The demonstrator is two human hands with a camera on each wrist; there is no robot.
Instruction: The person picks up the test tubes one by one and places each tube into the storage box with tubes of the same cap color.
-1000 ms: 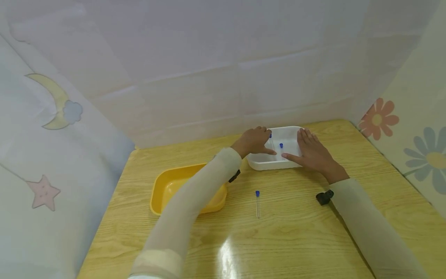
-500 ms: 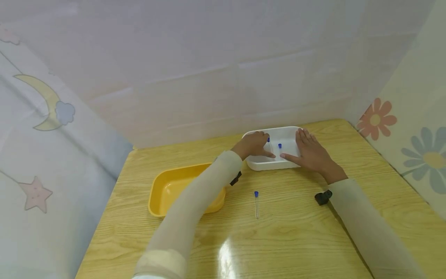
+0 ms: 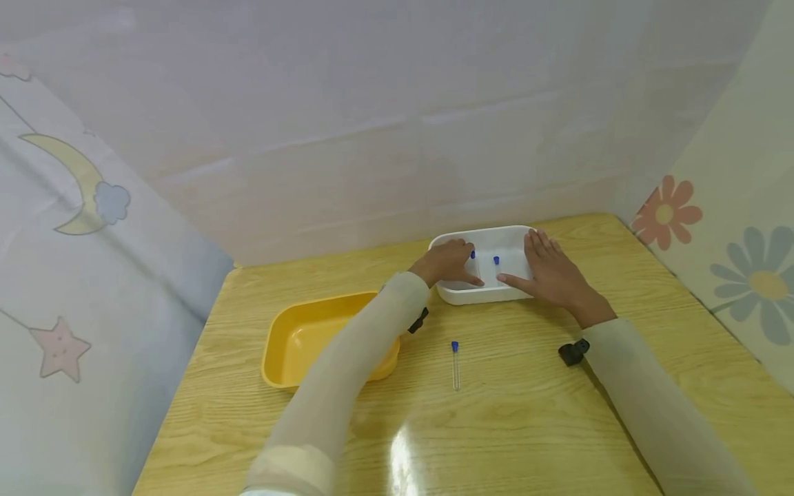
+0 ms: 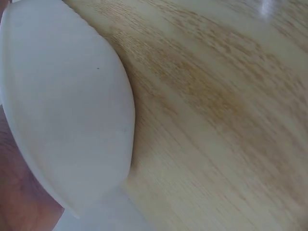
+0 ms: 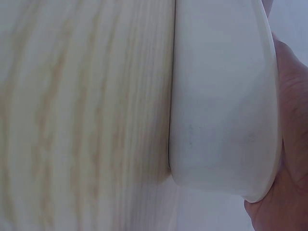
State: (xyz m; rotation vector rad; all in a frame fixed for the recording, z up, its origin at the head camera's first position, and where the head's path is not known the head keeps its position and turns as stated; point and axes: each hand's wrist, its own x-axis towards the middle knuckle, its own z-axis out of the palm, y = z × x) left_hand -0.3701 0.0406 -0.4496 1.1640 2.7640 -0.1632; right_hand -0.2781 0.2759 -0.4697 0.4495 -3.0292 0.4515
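Observation:
A white tray [image 3: 480,297] stands at the back of the table, with both my hands reaching over its rim. Inside it, my left hand [image 3: 448,264] has curled fingers at the blue cap of a test tube [image 3: 473,255] and its thumb near the tube's lower end; the clear body is barely visible. A second blue-capped test tube [image 3: 496,260] lies to its right, close to my right thumb. With straight fingers, my right hand [image 3: 553,274] lies along the tray's right end. Both wrist views show mainly the tray's outer wall [image 4: 72,96], with part of each hand at its rim.
A yellow tray [image 3: 298,344] sits at the left, partly covered by my left sleeve. Another blue-capped test tube [image 3: 455,366] lies on the wooden table [image 3: 509,420] in front of the white tray. A fabric backdrop [image 3: 347,138] rises behind the table.
My left hand has moved a little towards me inside the white tray, and the left tube's cap has shifted with it. My right hand keeps its place at the tray's right end.

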